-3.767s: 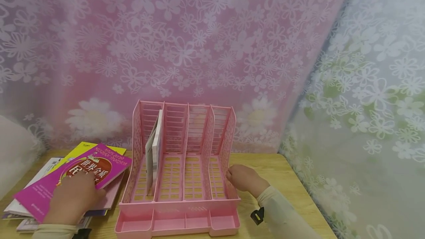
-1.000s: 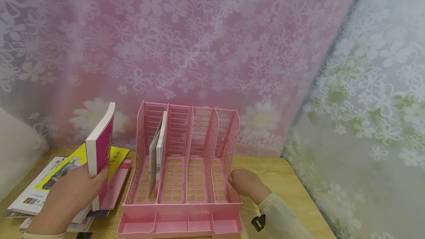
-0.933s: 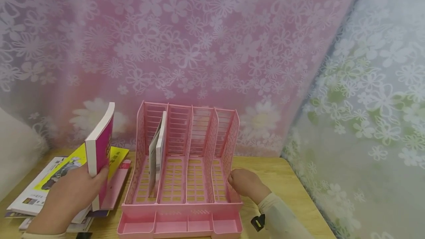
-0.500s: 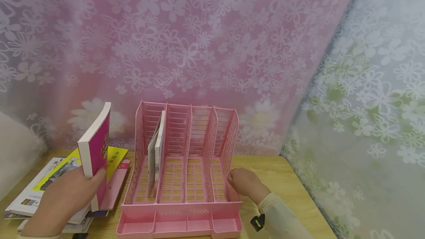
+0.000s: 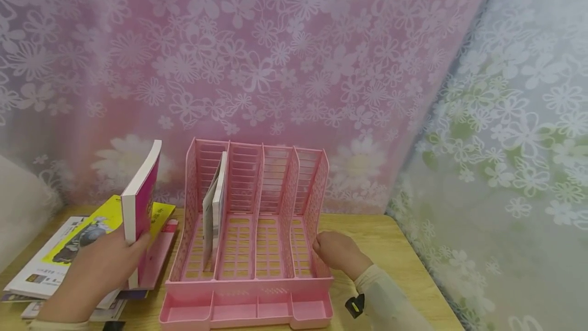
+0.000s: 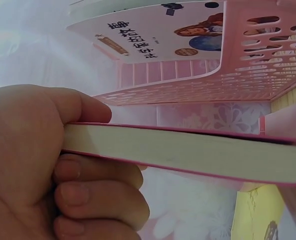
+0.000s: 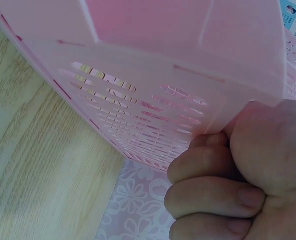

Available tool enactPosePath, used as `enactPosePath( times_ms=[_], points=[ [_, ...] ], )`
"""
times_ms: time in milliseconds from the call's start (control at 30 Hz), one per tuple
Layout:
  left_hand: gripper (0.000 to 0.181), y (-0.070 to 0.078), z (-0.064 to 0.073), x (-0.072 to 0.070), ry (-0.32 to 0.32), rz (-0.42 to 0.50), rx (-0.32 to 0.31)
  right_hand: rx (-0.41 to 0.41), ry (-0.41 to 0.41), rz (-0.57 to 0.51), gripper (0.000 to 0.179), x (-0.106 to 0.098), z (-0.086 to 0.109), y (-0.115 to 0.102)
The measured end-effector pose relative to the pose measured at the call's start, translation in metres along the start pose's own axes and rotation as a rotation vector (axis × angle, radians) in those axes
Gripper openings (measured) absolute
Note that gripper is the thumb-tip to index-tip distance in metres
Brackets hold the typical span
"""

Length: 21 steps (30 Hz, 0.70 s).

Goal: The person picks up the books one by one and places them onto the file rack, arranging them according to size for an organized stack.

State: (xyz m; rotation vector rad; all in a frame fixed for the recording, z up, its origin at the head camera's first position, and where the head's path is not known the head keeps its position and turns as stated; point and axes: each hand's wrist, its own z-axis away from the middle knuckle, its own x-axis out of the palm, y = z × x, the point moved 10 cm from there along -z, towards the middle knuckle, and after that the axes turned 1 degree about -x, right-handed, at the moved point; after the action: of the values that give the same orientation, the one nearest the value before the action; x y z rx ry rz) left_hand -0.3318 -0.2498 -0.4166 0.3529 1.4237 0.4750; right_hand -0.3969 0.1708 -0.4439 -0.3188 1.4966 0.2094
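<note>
My left hand [image 5: 98, 269] grips a thick magenta paperback book [image 5: 146, 208], held upright with its pale page edges toward me. In the left wrist view the thumb lies on one side of the book [image 6: 197, 155] and curled fingers on the other. Right of it stands a pink desk file rack [image 5: 248, 287] with several upright slots. Two thin books [image 5: 216, 213] lean in its leftmost slot. At the rack's right side wall my right hand [image 5: 342, 252] pinches the edge with curled fingers; its thumb tip is hidden in the right wrist view.
Beneath and behind the left hand lies an uneven stack of books, with a yellow book [image 5: 101, 221] above a white one [image 5: 39, 275]. Shallow trays [image 5: 188, 310] run along the rack's front. The wooden table [image 5: 367, 229] ends at a flowered pink curtain [image 5: 275, 65].
Earlier my left hand rested on the magenta book lying flat on the stack. Now the book is lifted and upright, uncovering the yellow one. Over the last second, it barely shifts. The right hand stays put.
</note>
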Motion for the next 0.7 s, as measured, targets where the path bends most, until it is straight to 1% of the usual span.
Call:
enactPosePath(
  times_ms=[100, 267, 400, 533, 700],
  points=[
    [0.076, 0.002, -0.001, 0.0, 0.004, -0.002, 0.012, -0.013, 0.004, -0.011, 0.035, -0.001, 0.001, -0.001],
    [0.078, 0.003, -0.002, 0.0, -0.001, 0.001, 0.012, -0.031, 0.022, -0.029, 0.036, -0.005, 0.003, -0.003],
    [0.08, 0.005, -0.001, 0.002, 0.014, -0.006, 0.041, -0.041, 0.032, -0.023, 0.036, -0.006, 0.003, -0.004],
    [0.078, 0.01, -0.002, 0.003, 0.047, -0.026, 0.079, -0.043, 0.03, -0.016, 0.036, -0.006, 0.003, -0.005],
    [0.074, 0.014, -0.003, 0.001, 0.113, -0.05, 0.111, -0.032, 0.027, -0.014, 0.036, -0.005, 0.004, -0.004]
  ],
)
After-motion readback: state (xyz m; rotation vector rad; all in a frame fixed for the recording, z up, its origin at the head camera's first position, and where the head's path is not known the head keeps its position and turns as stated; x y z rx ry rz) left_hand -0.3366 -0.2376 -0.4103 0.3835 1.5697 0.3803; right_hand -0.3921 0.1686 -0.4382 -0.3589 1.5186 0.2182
